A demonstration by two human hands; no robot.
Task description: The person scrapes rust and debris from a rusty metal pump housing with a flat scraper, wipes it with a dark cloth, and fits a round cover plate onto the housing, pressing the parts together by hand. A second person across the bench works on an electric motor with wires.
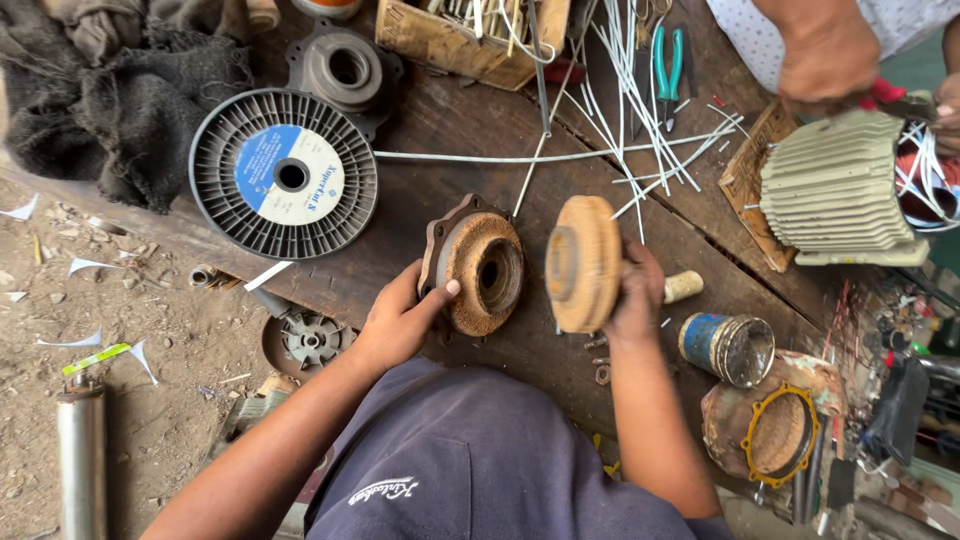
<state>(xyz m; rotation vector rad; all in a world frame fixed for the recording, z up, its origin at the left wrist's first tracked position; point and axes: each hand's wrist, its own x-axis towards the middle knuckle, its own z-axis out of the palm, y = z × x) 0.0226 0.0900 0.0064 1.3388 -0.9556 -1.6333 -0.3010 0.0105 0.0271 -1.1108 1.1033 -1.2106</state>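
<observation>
My left hand (400, 318) grips the near rim of a rusty round motor end cover (478, 265), held tilted on edge on the wooden bench (450, 130). My right hand (637, 295) is closed around a pale wooden handle (683, 287) that carries a round tan disc (582, 263). The disc stands upright just right of the cover, its face turned toward it, with a small gap between them.
A grey spool with a blue and white label (284, 174) lies at the left, with dark sacking (120, 100) beyond it. White sleeving strips (640, 110) and green-handled pliers (668, 60) lie at the back. Another person's hand (826, 60) works on a finned motor body (838, 190). A blue tin (728, 347) stands at the right.
</observation>
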